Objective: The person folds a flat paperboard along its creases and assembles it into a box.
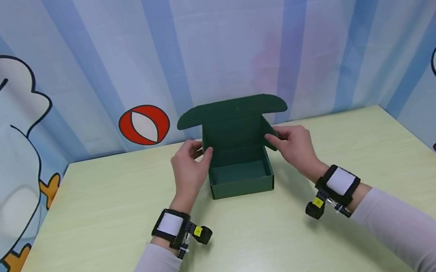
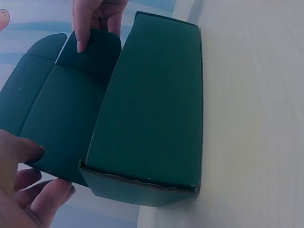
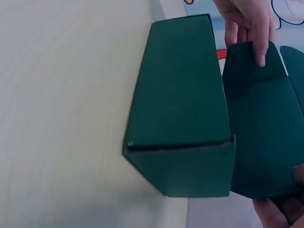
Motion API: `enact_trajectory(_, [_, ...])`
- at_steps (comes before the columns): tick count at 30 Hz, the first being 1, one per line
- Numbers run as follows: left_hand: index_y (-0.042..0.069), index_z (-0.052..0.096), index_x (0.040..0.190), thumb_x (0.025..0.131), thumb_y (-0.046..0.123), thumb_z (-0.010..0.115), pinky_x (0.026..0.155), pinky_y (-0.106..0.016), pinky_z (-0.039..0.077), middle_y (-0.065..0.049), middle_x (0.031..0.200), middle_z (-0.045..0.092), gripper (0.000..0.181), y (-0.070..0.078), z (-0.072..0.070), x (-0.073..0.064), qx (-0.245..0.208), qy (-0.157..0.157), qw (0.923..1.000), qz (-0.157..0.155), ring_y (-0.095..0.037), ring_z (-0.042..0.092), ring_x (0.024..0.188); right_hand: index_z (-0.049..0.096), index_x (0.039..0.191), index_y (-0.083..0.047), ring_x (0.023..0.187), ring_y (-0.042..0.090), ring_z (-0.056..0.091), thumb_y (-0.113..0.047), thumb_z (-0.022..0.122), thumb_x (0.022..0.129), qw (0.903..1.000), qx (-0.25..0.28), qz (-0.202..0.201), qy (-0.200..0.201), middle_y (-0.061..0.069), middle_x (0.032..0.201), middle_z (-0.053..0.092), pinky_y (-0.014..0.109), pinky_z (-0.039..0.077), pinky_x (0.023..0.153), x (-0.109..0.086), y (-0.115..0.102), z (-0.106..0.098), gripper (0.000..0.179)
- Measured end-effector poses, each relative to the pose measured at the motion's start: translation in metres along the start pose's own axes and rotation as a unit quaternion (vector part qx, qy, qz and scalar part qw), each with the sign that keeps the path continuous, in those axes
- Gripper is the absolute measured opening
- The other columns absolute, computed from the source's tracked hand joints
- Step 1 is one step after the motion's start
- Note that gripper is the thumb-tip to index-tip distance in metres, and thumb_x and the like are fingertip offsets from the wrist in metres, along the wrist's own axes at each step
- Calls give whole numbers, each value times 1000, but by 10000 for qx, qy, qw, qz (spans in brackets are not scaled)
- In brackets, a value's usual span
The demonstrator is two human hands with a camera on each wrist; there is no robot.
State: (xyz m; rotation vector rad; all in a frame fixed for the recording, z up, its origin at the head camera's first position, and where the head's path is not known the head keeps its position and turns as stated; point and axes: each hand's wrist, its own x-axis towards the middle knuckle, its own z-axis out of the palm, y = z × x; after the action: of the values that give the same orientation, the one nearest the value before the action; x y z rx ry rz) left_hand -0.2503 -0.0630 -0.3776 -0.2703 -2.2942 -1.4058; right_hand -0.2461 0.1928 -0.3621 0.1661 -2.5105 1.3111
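Note:
A dark green cardboard box point(image 1: 242, 187) stands on the table, its lid point(image 1: 234, 128) raised upright at the back. My left hand point(image 1: 189, 172) pinches the lid's left side flap point(image 3: 251, 59) between thumb and fingers. On the other side, my right hand point(image 1: 298, 148) pinches the right side flap point(image 1: 268, 133) the same way, thumb on the inner face. The lid's front flap point(image 1: 271, 103) stands across the top with rounded ends spreading outward. From the head view, the visible part of the box's floor point(image 1: 238, 171) is bare. The left flap is mostly hidden there by my left hand.
The pale wooden table point(image 1: 259, 245) extends around the box on both sides and in front. Behind it hangs a blue striped curtain point(image 1: 220, 48) with a printed red and white ball point(image 1: 144, 125). Each wrist wears a strapped camera point(image 1: 203, 235).

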Motion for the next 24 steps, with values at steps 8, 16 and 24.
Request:
enact_trajectory(8, [3,63,105,90,17,72,94,-39,57,-15,111,73,23,1,5,-3,-176,9,9998,60,-28,73,104,72,122,-9,105,27,70,-29,66,95,9996,-72,-88,270,13,114,74,32,56,72,-8,-6,10,33])
enact_trajectory(16, [4,63,106,91,20,72,94,-39,57,-14,112,73,24,2,7,-4,-281,22,9996,-1,-28,72,106,69,125,-9,109,29,68,-31,66,95,9994,-12,-44,337,14,117,73,42,55,85,-12,-10,14,37])
enact_trajectory(24, [6,64,103,93,30,69,93,-44,57,-14,110,73,27,3,11,-4,-537,160,9984,-75,-29,72,106,66,129,-10,113,29,67,-32,67,95,9993,31,-154,343,14,122,71,45,56,92,-14,-11,19,41])
